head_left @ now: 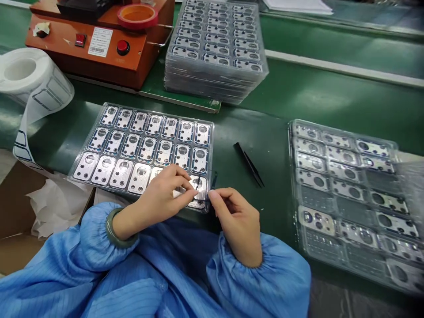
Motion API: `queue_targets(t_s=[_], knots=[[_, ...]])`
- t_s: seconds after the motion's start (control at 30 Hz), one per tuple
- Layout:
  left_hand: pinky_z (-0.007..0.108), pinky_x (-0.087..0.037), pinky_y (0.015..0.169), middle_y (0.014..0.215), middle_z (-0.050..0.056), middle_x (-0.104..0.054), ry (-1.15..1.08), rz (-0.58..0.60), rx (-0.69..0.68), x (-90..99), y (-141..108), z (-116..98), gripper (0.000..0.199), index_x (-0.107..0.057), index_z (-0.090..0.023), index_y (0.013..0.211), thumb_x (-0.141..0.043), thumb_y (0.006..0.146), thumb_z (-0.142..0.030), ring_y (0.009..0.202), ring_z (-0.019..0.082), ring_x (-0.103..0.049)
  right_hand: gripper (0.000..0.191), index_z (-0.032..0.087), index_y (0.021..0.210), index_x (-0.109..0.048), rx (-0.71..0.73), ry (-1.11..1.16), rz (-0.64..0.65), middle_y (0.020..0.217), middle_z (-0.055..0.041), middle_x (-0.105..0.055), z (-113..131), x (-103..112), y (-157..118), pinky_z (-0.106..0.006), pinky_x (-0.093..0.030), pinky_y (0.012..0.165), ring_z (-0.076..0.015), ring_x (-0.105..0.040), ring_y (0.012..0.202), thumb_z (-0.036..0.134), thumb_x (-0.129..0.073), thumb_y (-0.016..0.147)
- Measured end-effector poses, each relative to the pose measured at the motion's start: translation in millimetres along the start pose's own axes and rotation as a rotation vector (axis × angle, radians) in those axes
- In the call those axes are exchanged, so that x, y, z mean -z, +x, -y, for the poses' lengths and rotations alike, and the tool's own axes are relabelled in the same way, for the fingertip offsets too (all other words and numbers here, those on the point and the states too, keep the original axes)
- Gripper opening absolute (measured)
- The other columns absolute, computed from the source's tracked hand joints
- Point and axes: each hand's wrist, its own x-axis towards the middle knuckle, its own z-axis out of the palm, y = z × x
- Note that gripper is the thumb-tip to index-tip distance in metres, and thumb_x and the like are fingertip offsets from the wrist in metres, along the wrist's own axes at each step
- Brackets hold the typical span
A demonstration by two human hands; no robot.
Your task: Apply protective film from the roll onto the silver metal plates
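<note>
Right grip (236, 218), thin dark-edged frame (214, 180) at fingertips (213, 198), over tray (213, 132)

Nothing legible — white label (100, 42) blurry

Loose blue striped smock (159, 282), gathered cuffs (266, 251), green bangle (111, 230).

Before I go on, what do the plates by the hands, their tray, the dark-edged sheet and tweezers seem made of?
Plates: probably metal, shiny; silvery with bright glints.
Tray: likely clear plastic; glossy, see-through rim.
Sheet: perhaps plastic film; thin, see-through.
Tweezers: matte black; metal or plastic, I can't tell.
</note>
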Motion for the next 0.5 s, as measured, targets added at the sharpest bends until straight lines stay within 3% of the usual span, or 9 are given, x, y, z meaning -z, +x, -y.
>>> queue_targets(t_s=[0.2, 0.5], knots=[[0.033, -0.048, 0.077, 0.088, 0.006, -0.061, 0.130, 0.065, -0.103, -1.2, -1.7, 3.8, 0.008, -0.062, -0.016, 0.074, -0.060, 0.082, -0.017, 0.085, 0.017, -0.058, 0.021, 0.019, 0.065, -0.061, 0.042, -0.057, 0.015, 0.058, 0.0031, -0.053, 2.5, -0.5, -8.6, -0.023, -0.037, 0.049, -0.0096, -0.046, 0.051, 0.029, -0.061, 0.083], [0.034, -0.049, 0.080, 0.092, 0.008, -0.061, 0.196, 0.054, -0.125, 0.5, -3.6, 4.1, 0.010, -0.063, -0.015, 0.072, -0.061, 0.082, -0.017, 0.090, 0.018, -0.059, 0.021, 0.018, 0.062, -0.058, 0.105, -0.090, 0.029, 0.056, 0.0042, -0.051, 0.5, -4.3, -6.4, -0.022, -0.038, 0.050, -0.0084, -0.045, 0.049, 0.024, -0.060, 0.082]])
